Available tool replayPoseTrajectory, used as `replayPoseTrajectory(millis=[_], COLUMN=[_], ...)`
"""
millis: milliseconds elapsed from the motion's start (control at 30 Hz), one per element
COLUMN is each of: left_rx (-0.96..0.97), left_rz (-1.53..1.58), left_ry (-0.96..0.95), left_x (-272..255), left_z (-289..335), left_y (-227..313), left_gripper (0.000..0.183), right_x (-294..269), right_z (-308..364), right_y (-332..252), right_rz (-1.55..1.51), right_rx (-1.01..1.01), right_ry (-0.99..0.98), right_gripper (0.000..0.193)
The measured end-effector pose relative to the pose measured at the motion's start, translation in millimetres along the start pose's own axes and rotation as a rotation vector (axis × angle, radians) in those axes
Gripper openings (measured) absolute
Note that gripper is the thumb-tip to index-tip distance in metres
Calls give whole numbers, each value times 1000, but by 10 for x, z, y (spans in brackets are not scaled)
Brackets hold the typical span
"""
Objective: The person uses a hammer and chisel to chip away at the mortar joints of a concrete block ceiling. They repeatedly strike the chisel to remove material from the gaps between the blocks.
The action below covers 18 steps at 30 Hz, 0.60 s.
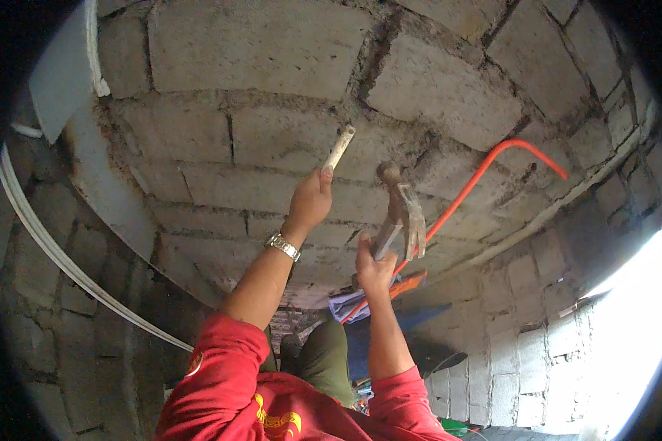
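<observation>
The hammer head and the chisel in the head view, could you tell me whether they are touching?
Apart. The head view shows bare block wall between the hammer head and the chisel.

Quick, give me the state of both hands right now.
Left hand: closed around a pale, slim chisel-like rod set against the grey block wall.
Right hand: closed on a worn metal claw hammer.

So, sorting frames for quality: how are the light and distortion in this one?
Head view: daylight blows out the lower right, the block wall is evenly lit, its courses bow toward the dark rim, and the claw hammer in the right hand looks sharp.
</observation>
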<state>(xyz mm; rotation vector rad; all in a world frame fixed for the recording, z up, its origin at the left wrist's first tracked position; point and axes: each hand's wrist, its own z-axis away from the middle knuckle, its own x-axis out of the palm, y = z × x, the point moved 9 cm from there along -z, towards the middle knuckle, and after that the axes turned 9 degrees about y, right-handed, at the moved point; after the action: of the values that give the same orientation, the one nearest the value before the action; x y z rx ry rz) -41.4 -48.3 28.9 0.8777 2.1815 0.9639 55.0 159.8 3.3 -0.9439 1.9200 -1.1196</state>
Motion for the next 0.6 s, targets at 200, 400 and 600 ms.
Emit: replayPoseTrajectory(millis=[200,400,600], left_rx=[-114,-273,-45], left_rz=[24,-44,-20], left_ry=[-29,-146,-64], left_x=[-17,206,93], left_z=[37,40,-4], left_y=[-108,-308,-322], left_gripper=[43,49,46], right_x=[152,595,455], right_z=[-172,-747,-375], right_y=[-581,185,62], right_rz=[-19,377,203], right_rx=[-287,-223,-160], right_ry=[42,-125,-124], right_gripper=[43,47,29])
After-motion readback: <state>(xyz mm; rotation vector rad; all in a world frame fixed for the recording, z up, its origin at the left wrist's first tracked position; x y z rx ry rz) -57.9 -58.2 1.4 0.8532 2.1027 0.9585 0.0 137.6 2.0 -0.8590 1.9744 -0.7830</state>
